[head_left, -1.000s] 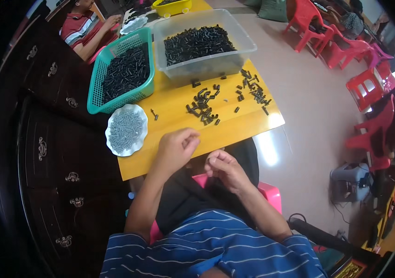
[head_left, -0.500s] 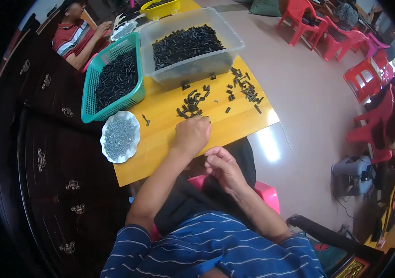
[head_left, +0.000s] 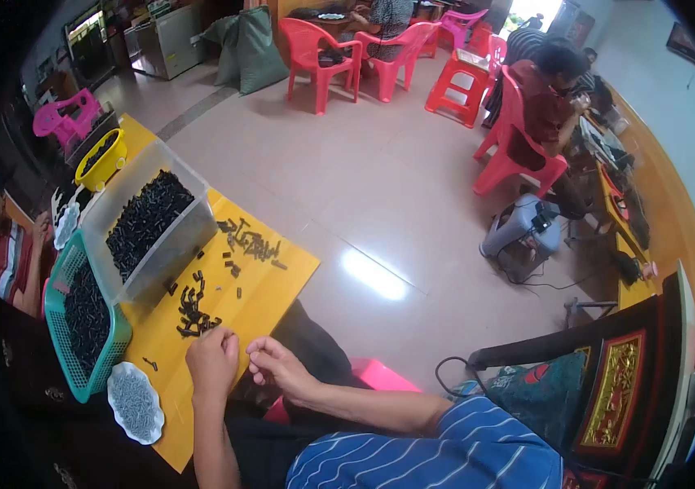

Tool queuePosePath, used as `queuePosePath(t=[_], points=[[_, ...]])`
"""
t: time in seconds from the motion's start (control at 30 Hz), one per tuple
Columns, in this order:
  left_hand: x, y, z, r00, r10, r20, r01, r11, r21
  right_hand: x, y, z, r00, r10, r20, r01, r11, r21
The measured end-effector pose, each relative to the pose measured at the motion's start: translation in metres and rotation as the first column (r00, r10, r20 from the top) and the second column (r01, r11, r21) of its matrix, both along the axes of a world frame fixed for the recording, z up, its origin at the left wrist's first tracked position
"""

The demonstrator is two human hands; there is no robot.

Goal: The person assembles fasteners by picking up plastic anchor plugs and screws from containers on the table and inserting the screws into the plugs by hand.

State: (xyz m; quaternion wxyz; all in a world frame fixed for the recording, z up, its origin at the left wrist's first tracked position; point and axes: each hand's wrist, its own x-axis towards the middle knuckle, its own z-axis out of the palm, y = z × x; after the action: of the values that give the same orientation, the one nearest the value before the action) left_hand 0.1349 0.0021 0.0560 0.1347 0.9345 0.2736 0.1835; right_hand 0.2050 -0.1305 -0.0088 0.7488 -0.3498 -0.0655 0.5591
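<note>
My left hand [head_left: 213, 359] is closed over the front edge of the yellow table [head_left: 270, 289], knuckles near a loose pile of short black cylindrical pieces [head_left: 191, 316]. Close by on its right, my right hand [head_left: 282, 371] has thumb and fingers drawn together in a pinch. Anything in either hand is hidden or too small to make out. A second scatter of black pieces [head_left: 250, 242] lies farther back. To the left, a scalloped white dish [head_left: 123, 429] holds small silver metal pieces. Behind it stands a green mesh basket [head_left: 119, 336] full of black pieces.
A translucent bin [head_left: 160, 273] of black pieces stands behind the basket, with a yellow basin [head_left: 105, 169] beyond. One person [head_left: 17, 257] sits at far left, others at the right. A grey stool [head_left: 519, 232] and dark carved furniture [head_left: 527, 346] stand at right.
My view has swung to the right, so the table now lies at the lower left. Both hands stay at the table's front edge, still closed, the right about level with the left.
</note>
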Motion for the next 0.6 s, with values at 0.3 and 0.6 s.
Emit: queuePosePath(t=[0.3,0.6], points=[[-0.038,-0.041,0.04,0.966,0.042,0.256,0.046,0.944,-0.327,-0.008,0.001,-0.001,0.974,0.194,0.116,-0.204,0.976,0.075],[-0.052,-0.044,0.047,0.959,0.021,0.283,0.107,0.896,-0.43,-0.008,-0.003,0.008,0.965,0.26,-0.035,-0.249,0.95,0.191]])
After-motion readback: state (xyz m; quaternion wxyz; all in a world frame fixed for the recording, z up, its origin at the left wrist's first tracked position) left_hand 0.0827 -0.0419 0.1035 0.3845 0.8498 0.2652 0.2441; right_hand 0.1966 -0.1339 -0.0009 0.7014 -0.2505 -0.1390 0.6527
